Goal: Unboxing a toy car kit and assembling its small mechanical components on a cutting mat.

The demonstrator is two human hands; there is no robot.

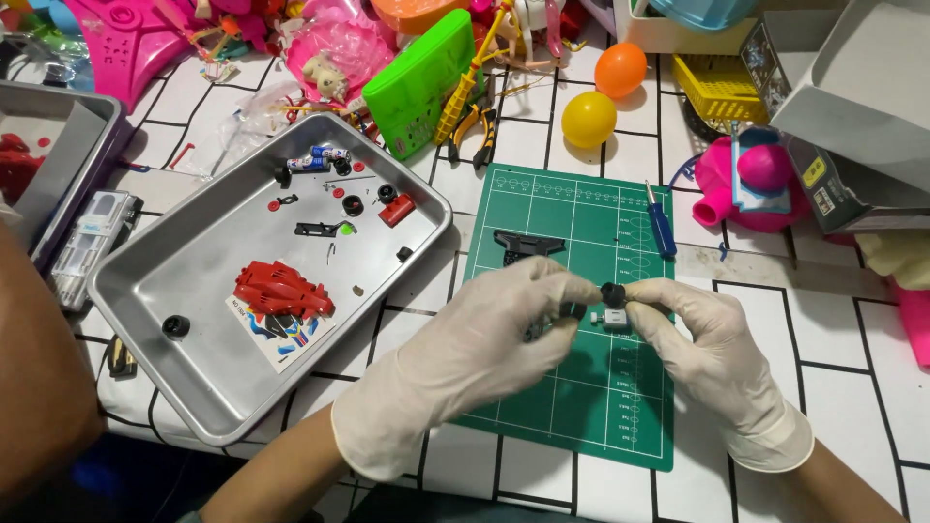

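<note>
Left hand [465, 353], white-gloved, pinching a small black wheel [611, 292] between thumb and fingertips. Right hand [712, 353], gloved too, clamped on the same little assembly from the other side, a small silver motor [613, 317] just below the wheel. Both hands together, fingertips touching, over the middle of the green cutting mat [581, 387]. On the mat's far part, a black chassis piece [528, 244]; at its far right edge, a blue-handled screwdriver [661, 225]. Left of the mat, a metal tray [203, 378] with a red toy car body [283, 289] on a sticker sheet, loose black wheels and small parts. Farther off on the tiled surface [852, 358], a yellow ball [588, 118], an orange ball [620, 69], a green case [421, 82], pliers [475, 128].
</note>
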